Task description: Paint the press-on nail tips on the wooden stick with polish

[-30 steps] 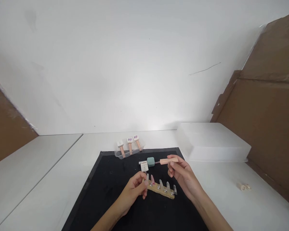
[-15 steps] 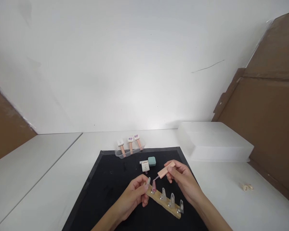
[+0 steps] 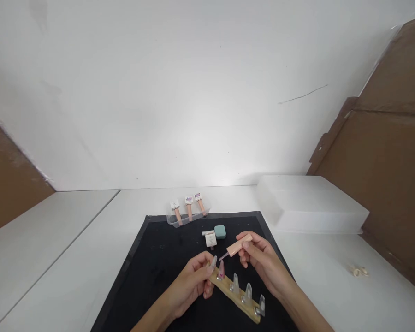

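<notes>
My left hand [image 3: 196,275] grips the far left end of a wooden nail stand [image 3: 235,298] that bears several false nail tips. One tip, the second from the left, is pink [image 3: 221,270]; the others, such as this clear nail tip [image 3: 248,293], look transparent. Between the thumb and fingers of my right hand [image 3: 259,254] is a nail polish brush [image 3: 240,245] with a peach cap handle. Its bristle end points down left, close above the pink tip. A white polish bottle [image 3: 210,239] and a mint-green square box [image 3: 220,231] lie just beyond my hands.
A clear tray [image 3: 173,223] with three peach-capped polish bottles sits at the black mat's [image 3: 159,249] back edge. A white plastic bin [image 3: 318,216] stands at the right. Small cream rings [image 3: 358,271] lie on the white table, with cardboard panels [image 3: 373,184] beside it.
The brush tip has lifted slightly off the pink nail tip, where it appeared to touch before. The stand's right end has dropped a little lower. Both hands keep their holds.
</notes>
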Tool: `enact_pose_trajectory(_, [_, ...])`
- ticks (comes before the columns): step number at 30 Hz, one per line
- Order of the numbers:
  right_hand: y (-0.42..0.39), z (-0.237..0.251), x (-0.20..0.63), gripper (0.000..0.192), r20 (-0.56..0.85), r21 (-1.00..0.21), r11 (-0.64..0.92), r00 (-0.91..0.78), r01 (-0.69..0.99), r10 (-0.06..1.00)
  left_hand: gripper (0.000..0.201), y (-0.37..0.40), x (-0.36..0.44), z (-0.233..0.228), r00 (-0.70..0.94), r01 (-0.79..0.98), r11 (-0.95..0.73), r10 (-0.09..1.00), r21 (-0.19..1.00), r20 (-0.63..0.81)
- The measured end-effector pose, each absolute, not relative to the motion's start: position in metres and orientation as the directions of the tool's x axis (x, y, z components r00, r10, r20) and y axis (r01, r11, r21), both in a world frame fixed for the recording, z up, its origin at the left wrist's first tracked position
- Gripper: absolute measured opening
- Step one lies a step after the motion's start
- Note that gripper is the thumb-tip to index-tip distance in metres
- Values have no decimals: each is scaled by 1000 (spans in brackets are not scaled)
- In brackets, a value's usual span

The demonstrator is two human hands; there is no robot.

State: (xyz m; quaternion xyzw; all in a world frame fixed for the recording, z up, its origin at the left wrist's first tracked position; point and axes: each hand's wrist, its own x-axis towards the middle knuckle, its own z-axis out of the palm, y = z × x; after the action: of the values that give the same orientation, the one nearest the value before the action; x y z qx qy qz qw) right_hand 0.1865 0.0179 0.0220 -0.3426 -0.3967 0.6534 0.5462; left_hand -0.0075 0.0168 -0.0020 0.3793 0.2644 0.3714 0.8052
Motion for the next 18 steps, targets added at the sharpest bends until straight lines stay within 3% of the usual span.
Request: enact_pose_trajectory(18, [16,25,187,22,-7,-864,-104,-194,-492,981,24,19,-11,-2,584,-365,410,800,836,-137])
